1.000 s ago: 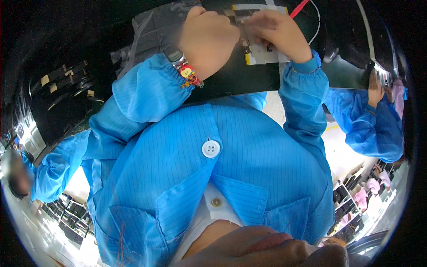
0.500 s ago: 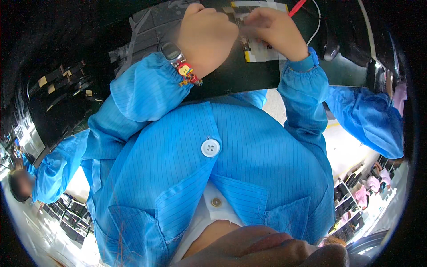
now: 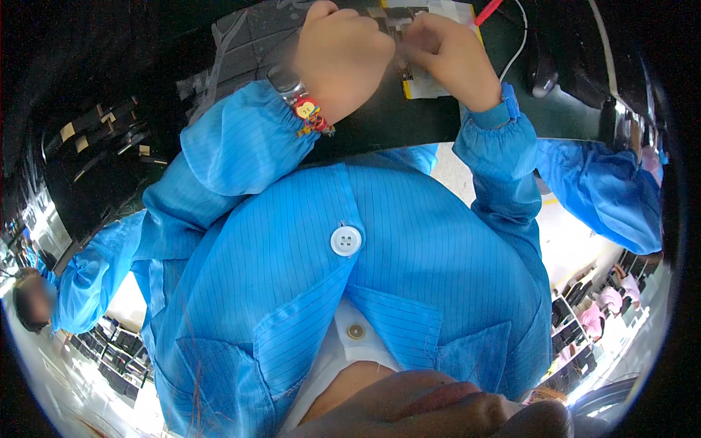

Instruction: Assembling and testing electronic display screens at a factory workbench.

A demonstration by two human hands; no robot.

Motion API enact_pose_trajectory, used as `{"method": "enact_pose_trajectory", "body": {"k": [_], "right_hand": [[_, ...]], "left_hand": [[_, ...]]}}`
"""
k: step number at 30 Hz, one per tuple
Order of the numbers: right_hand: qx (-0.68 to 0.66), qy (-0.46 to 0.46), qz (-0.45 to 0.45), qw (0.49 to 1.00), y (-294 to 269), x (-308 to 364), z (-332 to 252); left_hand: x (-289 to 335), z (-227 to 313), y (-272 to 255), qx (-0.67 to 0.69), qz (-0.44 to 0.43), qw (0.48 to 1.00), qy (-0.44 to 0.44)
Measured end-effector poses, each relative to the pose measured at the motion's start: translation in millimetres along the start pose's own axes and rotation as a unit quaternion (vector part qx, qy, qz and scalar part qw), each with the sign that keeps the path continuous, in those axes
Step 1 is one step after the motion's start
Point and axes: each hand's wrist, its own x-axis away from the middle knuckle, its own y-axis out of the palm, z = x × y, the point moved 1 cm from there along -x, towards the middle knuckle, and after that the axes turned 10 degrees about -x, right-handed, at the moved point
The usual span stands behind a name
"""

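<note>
My left hand [image 3: 343, 62] is closed over the dark green work surface, its fingers curled out of sight. Whatever it grips, if anything, is hidden. Close beside it, my right hand [image 3: 454, 62] bends its thumb and fingers toward the left one in a pinch. Anything between those fingertips is too blurred and small to name. Beneath the right hand lies a flat pale sheet with yellow edges [image 3: 427, 90], partly covered. A few small dark parts show on the sheet between the two hands.
Left of my hands lies a clear plastic tray with compartments [image 3: 252, 36]. A red pen-like tool [image 3: 488, 12] and a white cable [image 3: 522, 47] are at the right. Several dark strips with tan pieces [image 3: 84, 139] sit far left. Co-workers' blue sleeves [image 3: 599, 193] appear on both sides.
My right hand has shifted slightly, its thumb and fingers now bent a little wider around a gap. My left hand has barely moved, with its wrist turned slightly.
</note>
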Motion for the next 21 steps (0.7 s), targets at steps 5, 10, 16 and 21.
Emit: {"method": "enact_pose_trajectory", "body": {"k": [5,10,16,21], "right_hand": [[-0.005,0.013,-0.045,0.999,-9,-5,-2],[-0.041,0.026,-0.023,0.999,-6,-5,2],[-0.012,0.012,-0.012,1.000,-4,-6,6],[-0.021,0.057,-0.065,0.996,-11,-8,4]], "left_hand": [[-2,1,-3,-0.018,-0.038,0.999,0.002],[-1,0,-3,-0.013,-0.030,0.999,0.002],[-1,0,-1,-0.013,-0.019,1.000,0.003],[1,-3,1,0.002,-0.006,1.000,-0.002]]}}
